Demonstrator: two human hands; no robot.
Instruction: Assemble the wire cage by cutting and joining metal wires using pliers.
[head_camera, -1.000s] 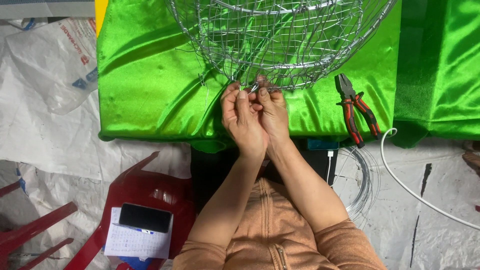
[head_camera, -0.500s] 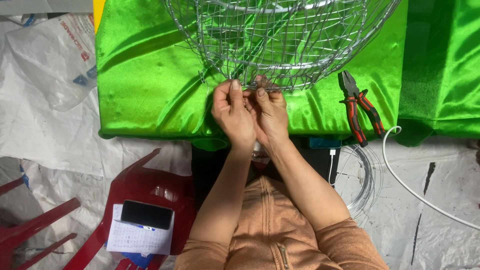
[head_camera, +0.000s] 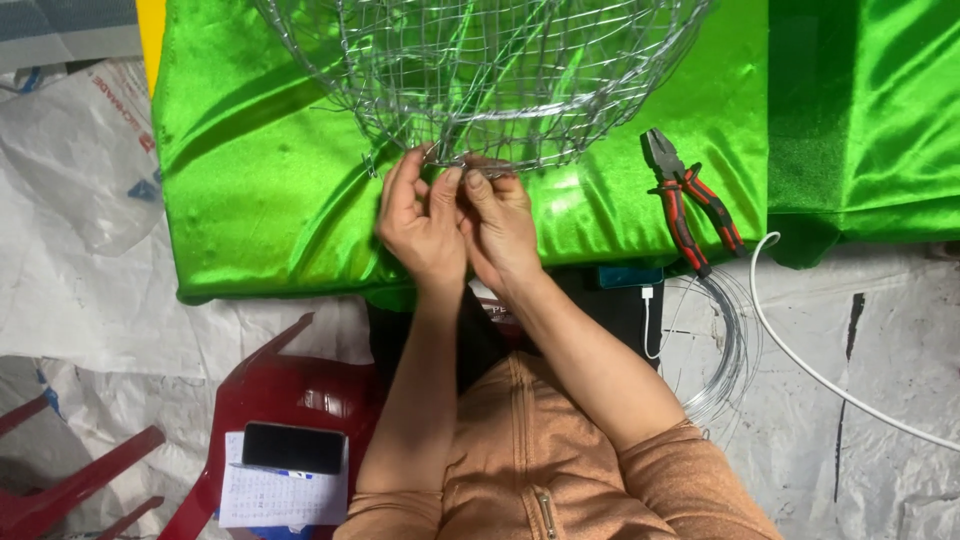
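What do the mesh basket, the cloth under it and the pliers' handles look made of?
Mesh basket: thin bare metal wire, silvery, open grid. Cloth: bright green satin-like fabric, glossy with shiny folds, probably synthetic. Pliers: grey metal jaws, red and black handles, likely rubber or plastic grips.

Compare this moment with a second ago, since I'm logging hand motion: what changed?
Little changed. The left hand and right hand shifted slightly left along the lower rim of the wire basket, both pinching it as before. The pliers, wire coil and phone lie as they did.
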